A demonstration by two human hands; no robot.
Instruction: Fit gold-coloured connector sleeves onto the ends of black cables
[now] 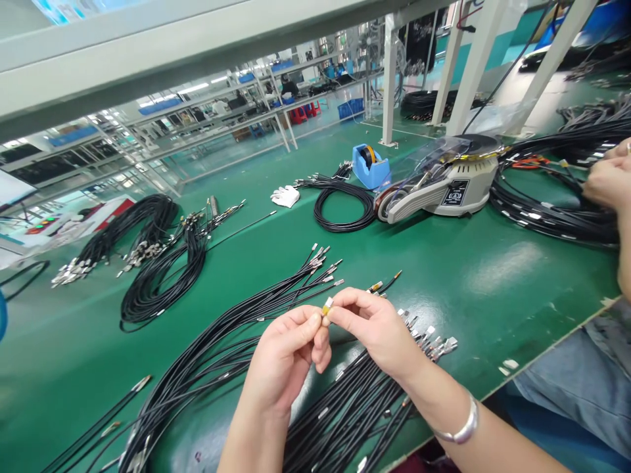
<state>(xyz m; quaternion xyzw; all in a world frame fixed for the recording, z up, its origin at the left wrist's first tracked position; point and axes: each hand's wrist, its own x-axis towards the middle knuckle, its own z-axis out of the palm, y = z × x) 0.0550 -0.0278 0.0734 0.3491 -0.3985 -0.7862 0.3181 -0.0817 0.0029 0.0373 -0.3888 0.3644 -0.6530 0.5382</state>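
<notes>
My left hand [293,355] and my right hand [374,328] meet above the bench, fingertips pinched together. Between them is a cable end [327,306] with a white tip and a bit of yellow tape; the rest of it is hidden by my fingers. A bundle of black cables [207,341] fans out under and left of my hands, with metal connectors at its far end. Beneath my right forearm lies another bundle of black cables [345,407], its silvery connectors [434,341] pointing away to the right.
Beyond my hands stand a tape dispenser machine [448,187] and a blue tape holder [369,167]. A white glove [284,196] and coiled cables [345,207] lie nearby. More cable bundles [162,282] rest at left. A co-worker's hand [608,177] touches cables at the right.
</notes>
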